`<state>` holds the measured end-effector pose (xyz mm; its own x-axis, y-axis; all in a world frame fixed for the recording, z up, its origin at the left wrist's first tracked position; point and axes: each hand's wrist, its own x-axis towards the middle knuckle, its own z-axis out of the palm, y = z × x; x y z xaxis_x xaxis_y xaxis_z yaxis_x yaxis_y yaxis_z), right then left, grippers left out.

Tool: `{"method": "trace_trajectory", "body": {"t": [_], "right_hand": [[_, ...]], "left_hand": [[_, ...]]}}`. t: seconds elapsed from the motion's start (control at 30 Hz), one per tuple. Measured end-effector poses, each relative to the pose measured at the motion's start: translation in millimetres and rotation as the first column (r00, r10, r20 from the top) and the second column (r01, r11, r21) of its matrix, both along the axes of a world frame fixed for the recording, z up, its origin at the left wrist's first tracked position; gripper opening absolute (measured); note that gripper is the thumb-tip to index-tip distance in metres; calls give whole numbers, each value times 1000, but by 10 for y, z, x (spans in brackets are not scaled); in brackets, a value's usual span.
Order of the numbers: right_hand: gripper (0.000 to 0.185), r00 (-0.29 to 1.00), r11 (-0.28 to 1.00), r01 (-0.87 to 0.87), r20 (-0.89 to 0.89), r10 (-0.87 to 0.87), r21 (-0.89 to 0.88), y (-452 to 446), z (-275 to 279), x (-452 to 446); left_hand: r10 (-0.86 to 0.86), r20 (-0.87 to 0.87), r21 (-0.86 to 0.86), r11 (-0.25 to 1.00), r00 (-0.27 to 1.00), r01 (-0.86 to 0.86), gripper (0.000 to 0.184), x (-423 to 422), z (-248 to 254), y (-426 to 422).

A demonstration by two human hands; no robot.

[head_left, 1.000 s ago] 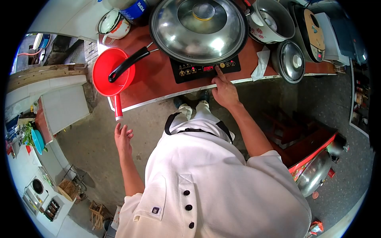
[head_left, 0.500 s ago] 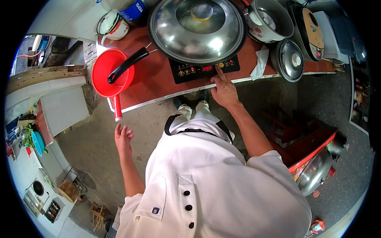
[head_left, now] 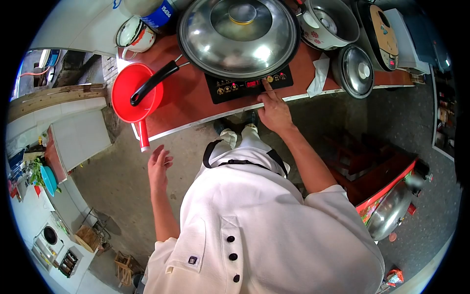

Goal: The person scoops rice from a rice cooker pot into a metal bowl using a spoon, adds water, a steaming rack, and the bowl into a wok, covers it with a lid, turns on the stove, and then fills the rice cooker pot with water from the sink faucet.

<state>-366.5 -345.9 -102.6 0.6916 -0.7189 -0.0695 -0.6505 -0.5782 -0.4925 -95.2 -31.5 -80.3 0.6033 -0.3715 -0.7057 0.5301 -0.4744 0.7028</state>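
My right hand (head_left: 275, 113) reaches to the front of a black induction cooker (head_left: 249, 89), index fingertip touching its control panel beside the lit red display (head_left: 252, 84). The other fingers are curled and hold nothing. On the cooker sits a wok under a domed steel lid (head_left: 230, 51) with a glass centre; its black handle (head_left: 154, 83) points left over a red plastic ladle (head_left: 125, 105). My left hand (head_left: 159, 165) hangs in the air just below the ladle's handle, apart from it, with loosely bent, spread fingers and nothing in them.
An enamel mug (head_left: 139, 41) and a bottle with a blue label (head_left: 159, 17) stand at the back left. Right of the wok are a white pot (head_left: 325, 36), a leaning pot lid (head_left: 356, 73), a white paper (head_left: 319, 76) and a rice cooker (head_left: 377, 39). The red tabletop (head_left: 181, 110) has a pale edge.
My left hand has shifted slightly right and lower, away from the ladle handle. The display digits have changed. My right finger stays on the panel; the view has shifted slightly.
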Motion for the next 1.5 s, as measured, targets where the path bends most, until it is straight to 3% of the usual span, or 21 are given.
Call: {"method": "trace_trajectory", "body": {"t": [0.27, 0.33, 0.37, 0.43, 0.57, 0.63, 0.83, 1.23, 1.5], "right_hand": [[20, 1000, 1000, -16, -9, 16, 4, -36, -30, -35], [20, 1000, 1000, -5, 5, 5, 9, -34, 25, -47], [20, 1000, 1000, -2, 7, 2, 13, -32, 22, -51], [19, 998, 1000, -9, 63, 9, 4, -41, 10, -68], [19, 997, 1000, -4, 77, 3, 7, -53, -30, -70], [22, 999, 999, -23, 38, 21, 36, -57, 20, -68], [23, 998, 998, -60, 6, 60, 2, -43, -118, -99], [23, 996, 998, -57, 73, 57, -8, -78, 34, -83], [23, 996, 999, -51, 76, 50, 8, -91, -85, -73]], "left_hand": [[-368, 119, -42, 926, 922, 375, 38, -443, 22, -1055], [-567, 371, 69, 806, 735, 587, 42, -560, -33, -1250], [-570, 371, 74, 805, 733, 589, 42, -608, -29, -1344], [-709, 552, 281, 654, 439, 702, 48, -688, 33, -1531], [-755, 544, 348, 599, 365, 721, 56, -807, 111, -1745], [-806, 546, 461, 517, 229, 721, 61, -846, 81, -1775], [-786, 610, 497, 477, 99, 725, 65, -906, -73, -1759], [-830, 532, 502, 470, 170, 726, 63, -946, 14, -1762], [-786, 577, 433, 526, 223, 732, 61, -893, 14, -1733]]}}
